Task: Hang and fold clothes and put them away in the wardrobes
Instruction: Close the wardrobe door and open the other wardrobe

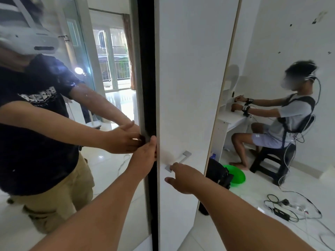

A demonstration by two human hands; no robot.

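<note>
White tiled floor (253, 232) and white walls surround us, and we stand very close to a wardrobe. Its mirrored door (72, 160) fills the left half of the view and its white door (190, 87) stands to the right of it, with a dark gap (147, 69) between the two. What is inside the wardrobe stays hidden; the gap shows only black. We see no clothes anywhere, so we cannot say where they are.

Our left hand (146, 154) reaches to the edge of the mirrored door, and its fingers curl around this edge, so the fingertips are hidden behind it. Our right hand (183, 178) is at the lower end of the metal handle (179, 161) on the white door. The index finger touches the handle, the thumb points to the left, and the fingers look relaxed, not closed around the bar.

The mirror reflects us, but the top of the reflection is cut off. The white door hides most of the white desk (230, 120) behind it. A second person (282, 115) sits there on a dark stool (268, 160), well apart from us. Near the door's right edge stand a black bag (217, 173) and a green basin (235, 175), partly hidden. Cables (290, 207) lie on the floor at the right; between them and the door the floor is bare.
</note>
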